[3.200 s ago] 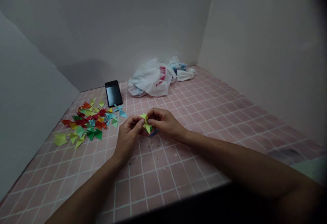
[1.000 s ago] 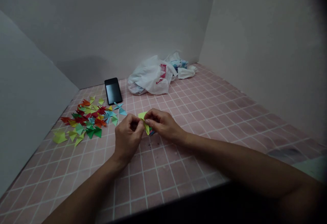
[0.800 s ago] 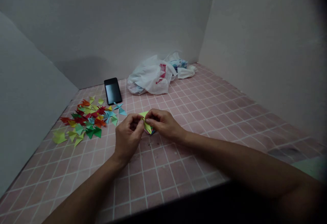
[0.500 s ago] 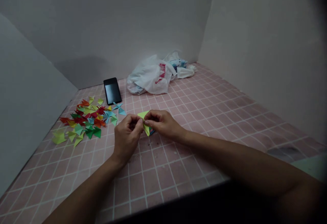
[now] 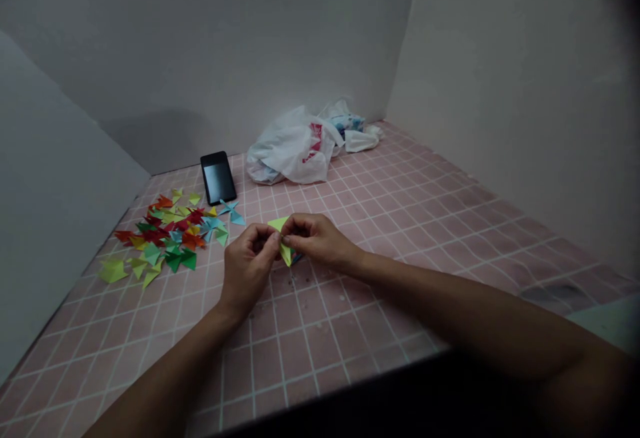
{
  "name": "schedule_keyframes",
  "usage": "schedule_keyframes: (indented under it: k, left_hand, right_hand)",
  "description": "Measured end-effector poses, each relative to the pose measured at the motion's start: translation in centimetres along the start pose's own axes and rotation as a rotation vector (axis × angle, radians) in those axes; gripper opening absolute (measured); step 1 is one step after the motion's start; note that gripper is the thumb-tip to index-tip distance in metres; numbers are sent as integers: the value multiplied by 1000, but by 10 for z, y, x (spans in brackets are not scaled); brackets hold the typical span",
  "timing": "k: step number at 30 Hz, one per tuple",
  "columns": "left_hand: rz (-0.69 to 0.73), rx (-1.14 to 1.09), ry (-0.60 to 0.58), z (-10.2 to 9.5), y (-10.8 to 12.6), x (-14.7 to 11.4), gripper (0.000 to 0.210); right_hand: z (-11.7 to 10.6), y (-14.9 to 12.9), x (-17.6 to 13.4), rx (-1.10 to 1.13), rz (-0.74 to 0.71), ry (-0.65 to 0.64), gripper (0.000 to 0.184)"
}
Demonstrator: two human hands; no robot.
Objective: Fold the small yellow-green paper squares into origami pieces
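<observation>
Between my two hands is a small yellow-green piece of folded paper (image 5: 285, 253), held just above the table. My left hand (image 5: 251, 261) pinches its left side between thumb and fingers. From the right, my right hand (image 5: 320, 241) pinches the same paper, with the fingertips of both hands close together. My fingers cover the middle of the paper, so its folds there are hidden. Something blue shows partly beneath the right hand, too covered to name. Left of my hands lies a loose pile of folded paper pieces (image 5: 175, 256) in red, orange, yellow, green and light blue.
A black phone (image 5: 219, 179) lies behind the paper pile. White plastic bags (image 5: 290, 148) sit against the back wall, one with red print. A pink checked cloth (image 5: 400, 225) covers the table, with walls at the left, back and right.
Both hands keep their pinch on the yellow-green paper and have hardly moved. The whole view has shifted very slightly.
</observation>
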State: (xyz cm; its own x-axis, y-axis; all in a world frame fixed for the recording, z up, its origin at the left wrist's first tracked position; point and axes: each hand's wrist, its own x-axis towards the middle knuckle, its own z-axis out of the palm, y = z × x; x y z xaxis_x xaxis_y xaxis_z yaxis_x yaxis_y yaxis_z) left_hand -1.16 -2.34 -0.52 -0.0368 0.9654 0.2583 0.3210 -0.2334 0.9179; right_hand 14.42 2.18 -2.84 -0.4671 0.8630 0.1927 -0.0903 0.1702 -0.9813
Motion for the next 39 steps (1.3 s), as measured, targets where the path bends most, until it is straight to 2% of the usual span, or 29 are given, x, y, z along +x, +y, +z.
schedule_keyframes:
  k: [6,11,17,26,33,39]
  left_hand:
    - [3,32,27,-1,-1,-1,12]
    - [-111,-251,-45,-1,-5,0,23]
    - [-202,-339,-80,1,-8,3,22]
    - [-188,-302,-72,0,-7,2,23]
    - [-182,-232,-91,0,-11,2,23]
    - [-241,-289,-92,2,-6,1,27]
  right_hand:
    - [1,-2,-1,11,19,-12,12]
    - [0,-9,-2,131,56,8,16]
    - [0,-12,-1,128,29,39,17]
    - [1,-11,-3,24,4,66,14]
    - [-1,-10,-2,-226,-117,109,8]
    - [-2,-9,-2,-233,-147,108,8]
